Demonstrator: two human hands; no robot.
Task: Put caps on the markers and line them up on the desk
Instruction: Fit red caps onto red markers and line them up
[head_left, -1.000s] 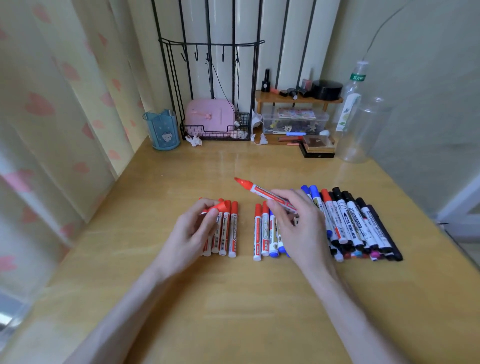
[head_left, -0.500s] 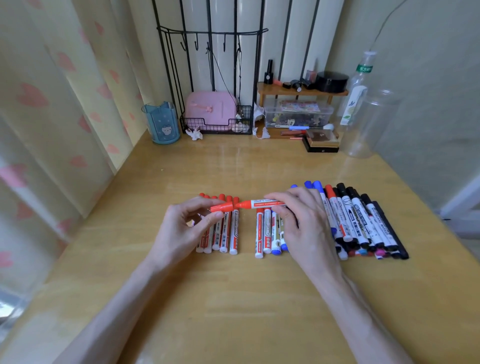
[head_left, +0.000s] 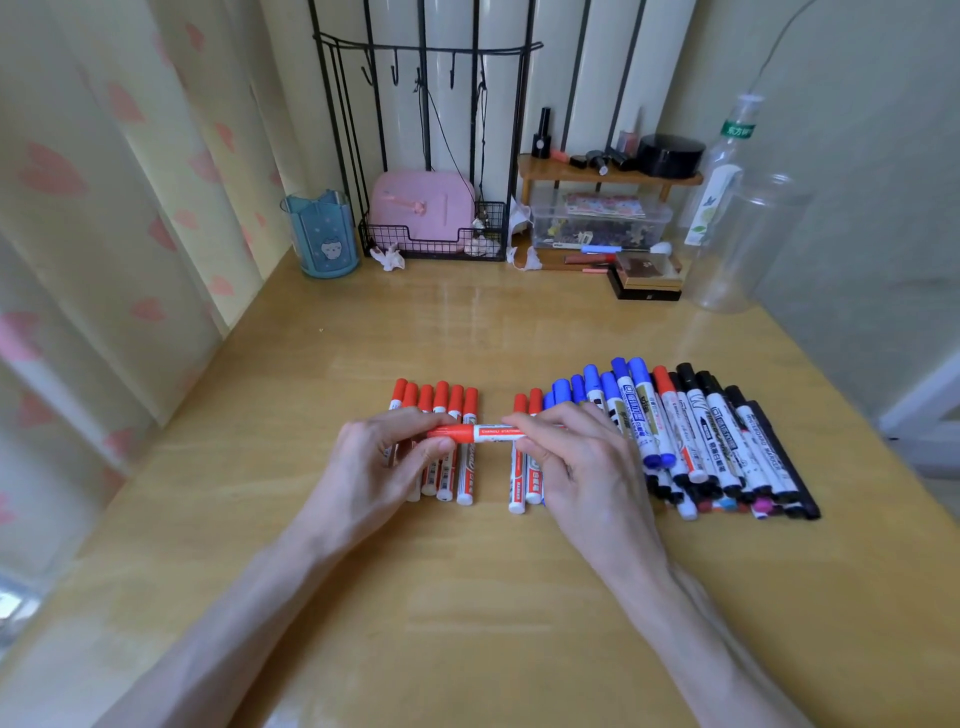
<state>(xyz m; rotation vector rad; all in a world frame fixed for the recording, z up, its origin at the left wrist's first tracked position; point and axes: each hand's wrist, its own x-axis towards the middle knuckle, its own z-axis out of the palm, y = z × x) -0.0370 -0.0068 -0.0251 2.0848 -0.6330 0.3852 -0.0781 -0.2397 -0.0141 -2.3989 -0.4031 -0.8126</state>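
A red marker (head_left: 493, 432) lies level between my two hands, above the desk. My left hand (head_left: 387, 462) pinches its red cap (head_left: 451, 432), which sits on the marker's left end. My right hand (head_left: 576, 462) grips the white barrel. Under my left hand a row of several capped red markers (head_left: 441, 447) lies side by side on the wooden desk (head_left: 467, 597). Two more red markers (head_left: 524, 478) lie under my right hand. To the right is a pile of blue, red and black markers (head_left: 691, 436), partly stacked.
At the back stand a blue cup (head_left: 324, 236), a black wire rack with a pink case (head_left: 423, 215), a small wooden shelf with cosmetics (head_left: 608, 174), a clear box (head_left: 597, 223), and clear plastic bottles (head_left: 737, 244). A curtain (head_left: 104, 208) hangs along the left.
The marker swung from tilted up to level, and my left hand brought the red cap onto its tip. Both hands have come together over the rows.
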